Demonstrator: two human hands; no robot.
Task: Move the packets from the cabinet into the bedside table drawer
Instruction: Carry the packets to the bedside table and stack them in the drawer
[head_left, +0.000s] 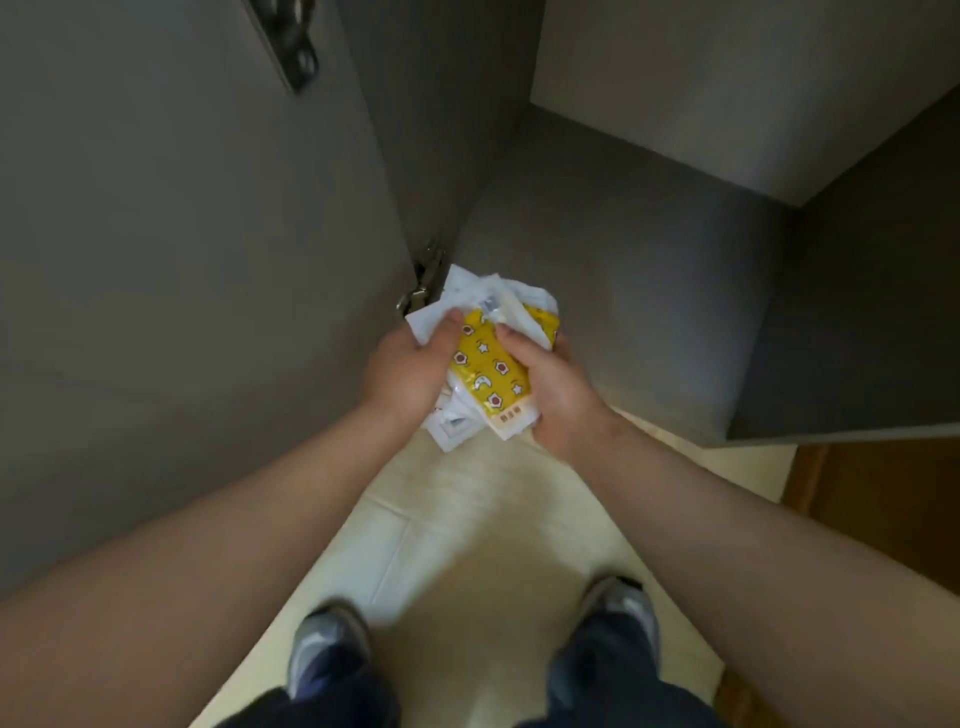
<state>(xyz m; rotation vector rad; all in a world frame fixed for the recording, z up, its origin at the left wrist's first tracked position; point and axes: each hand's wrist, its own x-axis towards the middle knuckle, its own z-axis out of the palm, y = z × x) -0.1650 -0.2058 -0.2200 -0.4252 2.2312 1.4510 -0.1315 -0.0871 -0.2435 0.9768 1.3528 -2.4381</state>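
A bundle of packets (485, 364) sits between both hands at the front edge of the grey cabinet (623, 270). The top packet is yellow with small star and moon prints; several white packets lie under and behind it. My left hand (410, 364) grips the bundle's left side, thumb on top. My right hand (545, 387) clasps the right side, thumb across the yellow packet. The bundle hangs just over the cabinet's bottom shelf edge. No bedside table drawer is in view.
The open grey cabinet door (182, 260) stands at left with a hinge (426, 280) beside the packets. A second door edge (857, 312) is at right. Cream floor tiles (467, 545) and my two shoes lie below. Brown wood (883, 509) shows at right.
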